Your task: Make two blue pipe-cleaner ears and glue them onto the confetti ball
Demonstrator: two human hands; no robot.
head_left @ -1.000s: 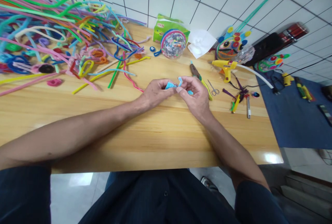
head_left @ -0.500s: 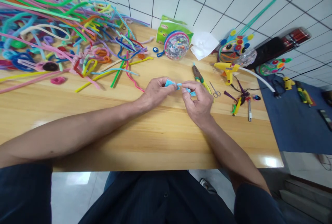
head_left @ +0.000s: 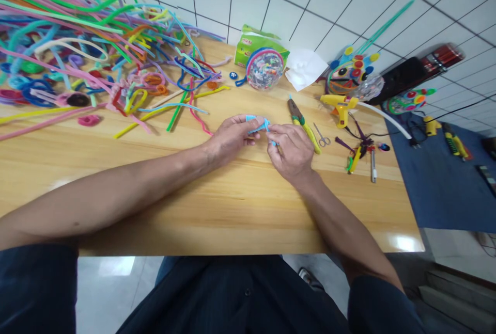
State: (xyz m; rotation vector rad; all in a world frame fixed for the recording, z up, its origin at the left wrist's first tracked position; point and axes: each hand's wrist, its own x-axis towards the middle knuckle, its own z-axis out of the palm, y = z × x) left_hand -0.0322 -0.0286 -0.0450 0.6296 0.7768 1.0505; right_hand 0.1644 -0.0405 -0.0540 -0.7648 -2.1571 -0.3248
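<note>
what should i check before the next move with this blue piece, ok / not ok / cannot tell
1. Left hand has the blue piece: ok, pinched by thumb and fingers.
2. Right hand on it too: ok, fingertips at its right end.
3. Blue at both hands is all one piece: cannot tell, fingers hide parts.
4. Red pipe cleaner well clear of left hand: not ok, its end lies close.
5. Pliers within reach: ok, beside the right hand.
6. Glue gun hot: cannot tell.

A bent light-blue strip, partly hidden, runs from left hand to right hand.
</note>
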